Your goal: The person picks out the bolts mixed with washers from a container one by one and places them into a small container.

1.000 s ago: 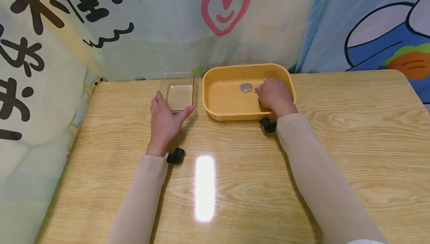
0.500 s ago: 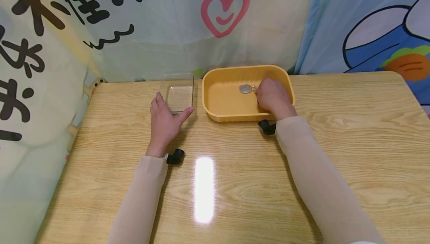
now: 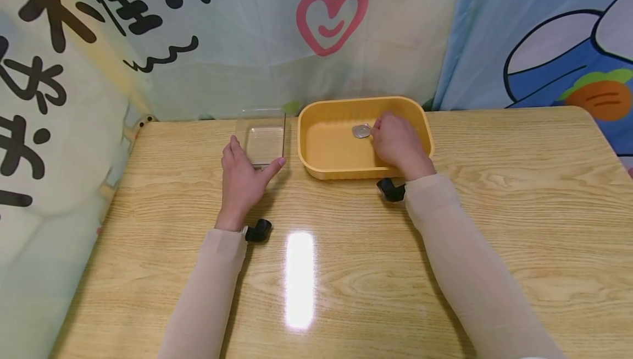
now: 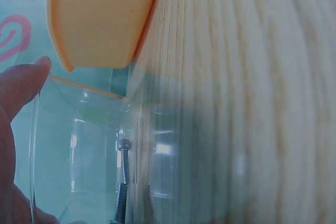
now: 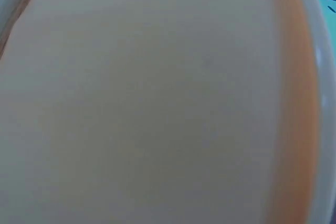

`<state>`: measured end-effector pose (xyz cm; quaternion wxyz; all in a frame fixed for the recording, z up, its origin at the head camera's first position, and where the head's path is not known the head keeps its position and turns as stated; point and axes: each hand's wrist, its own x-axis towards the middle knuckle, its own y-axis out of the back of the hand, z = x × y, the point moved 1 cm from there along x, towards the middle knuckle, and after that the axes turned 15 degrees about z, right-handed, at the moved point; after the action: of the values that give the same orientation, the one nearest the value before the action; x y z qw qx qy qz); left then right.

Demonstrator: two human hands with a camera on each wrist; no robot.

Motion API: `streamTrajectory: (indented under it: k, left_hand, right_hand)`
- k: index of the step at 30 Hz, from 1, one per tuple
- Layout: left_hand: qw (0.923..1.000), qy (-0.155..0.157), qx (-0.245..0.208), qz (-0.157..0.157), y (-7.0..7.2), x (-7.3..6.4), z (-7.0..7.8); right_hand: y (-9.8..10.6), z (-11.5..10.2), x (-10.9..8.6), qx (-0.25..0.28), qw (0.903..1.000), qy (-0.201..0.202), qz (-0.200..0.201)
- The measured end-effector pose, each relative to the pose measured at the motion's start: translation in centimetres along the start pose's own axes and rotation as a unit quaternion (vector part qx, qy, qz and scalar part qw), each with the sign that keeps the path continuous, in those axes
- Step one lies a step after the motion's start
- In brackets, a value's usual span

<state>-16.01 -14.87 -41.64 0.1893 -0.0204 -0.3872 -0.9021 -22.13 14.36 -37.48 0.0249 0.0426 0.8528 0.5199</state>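
Note:
My left hand holds a clear plastic box at its near end, thumb at the right corner and fingers along the left side. Through the clear wall in the left wrist view, a socket-head bolt and another threaded bolt lie inside. My right hand reaches into a yellow tray with curled fingers. A small metal bolt shows at its fingertips, mostly covered. Just left of them lie flat round washers, perhaps overlapping. The right wrist view shows mainly the blurred tray wall.
Box and tray stand side by side at the back of the wooden table, with a narrow gap between them. Behind hangs a printed cloth, which also runs along the left side. Each wrist carries a small black camera.
My right hand has shifted slightly left inside the tray, and the bolt at its fingertips has moved with it towards the washers. The left hand and clear box have stayed in place.

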Motion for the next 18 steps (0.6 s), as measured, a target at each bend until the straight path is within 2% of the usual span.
streamTrajectory:
  k: [18]
  left_hand:
    - [1.0000, 0.002, 0.004, -0.001, -0.1, 0.1, -0.1]
  right_hand:
    - [0.1, -1.3, -1.0, 0.008, 0.9996, 0.020, 0.019]
